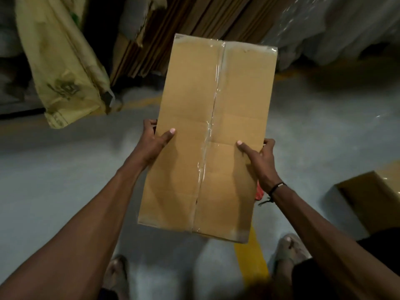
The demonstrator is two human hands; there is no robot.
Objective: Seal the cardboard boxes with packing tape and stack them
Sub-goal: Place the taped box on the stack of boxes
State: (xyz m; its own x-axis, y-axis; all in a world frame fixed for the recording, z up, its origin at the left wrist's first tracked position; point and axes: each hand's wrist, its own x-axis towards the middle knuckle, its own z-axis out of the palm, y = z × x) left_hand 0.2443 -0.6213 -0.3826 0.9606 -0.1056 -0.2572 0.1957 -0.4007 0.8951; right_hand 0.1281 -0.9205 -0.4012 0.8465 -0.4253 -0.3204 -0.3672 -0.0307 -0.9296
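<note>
The taped box is held up above the floor, gripped at its sides by the left hand and right hand, thumbs pressed on top. It could be dropped if the smooth cardboard slips.

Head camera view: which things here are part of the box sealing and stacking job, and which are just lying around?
Job: taped box gripped by left hand and right hand; second box on the floor at right.

Lying about: yellow sack; flat cardboard sheets; plastic wrap.
</note>
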